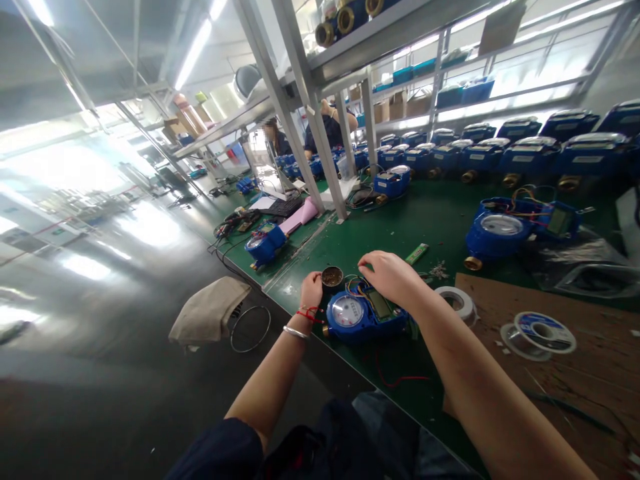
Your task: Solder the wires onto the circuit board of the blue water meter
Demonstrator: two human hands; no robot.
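Observation:
My left hand (311, 291), with a red string and a silver bangle at the wrist, grips the edge of a small round tin (332, 276) with brownish bits inside. Just right of it, my right hand (386, 272) hovers over a blue water meter (347, 312); its fingers are bent together, and anything between them is too small to make out. The meter has a round dial, a small display (381, 304) and thin loose wires (356, 285) near my right fingertips. Part of it is hidden behind my right hand and forearm.
Right of my forearm are a white tape roll (457, 304) and a solder wire spool (545, 332) on brown board. Another opened meter (500, 227) stands behind them. Rows of meters (530, 155) line the back. A shelf post (320, 147) rises ahead; a stool (213, 310) stands left.

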